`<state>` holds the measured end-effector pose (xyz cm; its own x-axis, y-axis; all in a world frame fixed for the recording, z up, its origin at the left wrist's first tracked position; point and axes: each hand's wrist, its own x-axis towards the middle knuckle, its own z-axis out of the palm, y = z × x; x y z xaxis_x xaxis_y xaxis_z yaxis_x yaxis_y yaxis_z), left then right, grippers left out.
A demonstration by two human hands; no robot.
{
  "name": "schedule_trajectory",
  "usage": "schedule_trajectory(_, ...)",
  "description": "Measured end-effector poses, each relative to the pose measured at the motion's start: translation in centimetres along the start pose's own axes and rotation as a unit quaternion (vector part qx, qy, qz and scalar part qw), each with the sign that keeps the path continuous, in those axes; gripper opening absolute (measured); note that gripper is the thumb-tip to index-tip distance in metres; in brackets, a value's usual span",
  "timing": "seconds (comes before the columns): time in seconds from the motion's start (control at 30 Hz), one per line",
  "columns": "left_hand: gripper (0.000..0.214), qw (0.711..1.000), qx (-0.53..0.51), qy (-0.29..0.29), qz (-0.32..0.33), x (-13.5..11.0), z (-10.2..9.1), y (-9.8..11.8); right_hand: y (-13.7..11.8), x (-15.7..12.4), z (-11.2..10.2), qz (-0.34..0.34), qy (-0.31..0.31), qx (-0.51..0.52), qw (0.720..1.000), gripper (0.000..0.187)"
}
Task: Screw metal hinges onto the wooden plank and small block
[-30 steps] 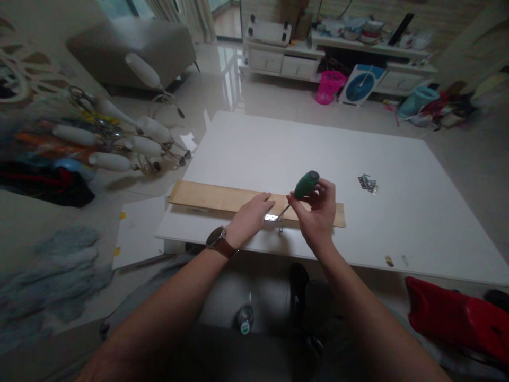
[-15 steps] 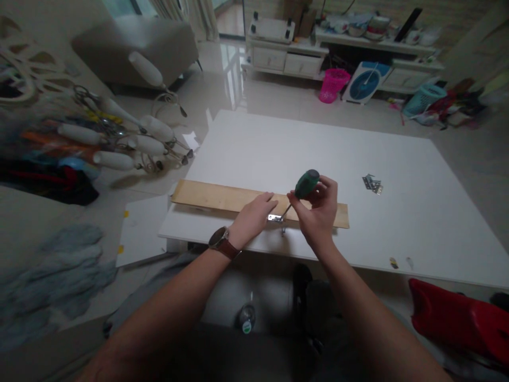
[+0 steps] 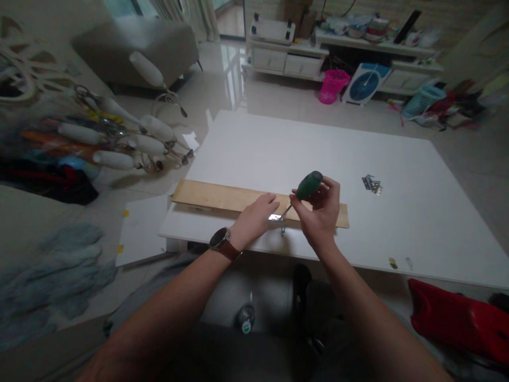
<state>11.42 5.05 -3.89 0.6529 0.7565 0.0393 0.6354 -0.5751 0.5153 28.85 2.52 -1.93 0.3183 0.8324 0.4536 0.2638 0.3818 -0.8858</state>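
A long wooden plank (image 3: 222,195) lies along the near edge of a white table (image 3: 310,154). My left hand (image 3: 254,217), with a watch on the wrist, rests flat on the plank beside a small metal hinge (image 3: 274,217). My right hand (image 3: 320,212) is closed round the green handle of a screwdriver (image 3: 307,186). Its shaft slants down to the left, with the tip at the hinge.
Several loose metal hinges (image 3: 371,184) lie on the table to the right. A red object (image 3: 457,318) sits at the lower right. White-handled tools (image 3: 131,143) and clutter fill the left. A bottle (image 3: 246,318) stands on the floor between my arms.
The screwdriver handle has tilted slightly to the right in my right hand. My left hand stays on the plank by the hinge.
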Motion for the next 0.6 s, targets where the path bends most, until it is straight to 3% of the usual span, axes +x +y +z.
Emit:
schedule_trajectory(0.17,0.022,0.999,0.027,-0.004,0.021,0.4,-0.2,0.3,-0.2,-0.2,0.0,-0.005,-0.01,0.016,1.0,0.054)
schedule_trajectory(0.43,0.02,1.0,-0.02,0.0,0.016,0.7,0.1,0.9,-0.1,-0.2,-0.1,-0.022,0.004,-0.001,1.0,0.058)
schedule_trajectory(0.6,0.023,1.0,-0.021,0.004,0.0,0.9,0.3,1.1,-0.4,-0.3,-0.2,-0.01,-0.02,0.015,1.0,0.056)
